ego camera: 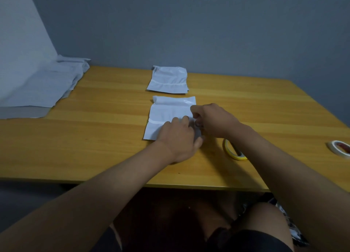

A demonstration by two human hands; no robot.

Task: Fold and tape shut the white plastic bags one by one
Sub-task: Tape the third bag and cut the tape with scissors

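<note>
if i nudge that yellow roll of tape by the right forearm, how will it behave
The yellow roll of tape looks thin and hollow, so probably light and easy to shove. It seems to lie flat on the wooden table, so it would likely slide rather than roll, unless tipped onto its edge.

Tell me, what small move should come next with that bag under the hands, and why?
Probably smooth the tape flat along the near bag: the left hand presses on it while the right hand pinches something small at its right edge, likely a tape end.
</note>
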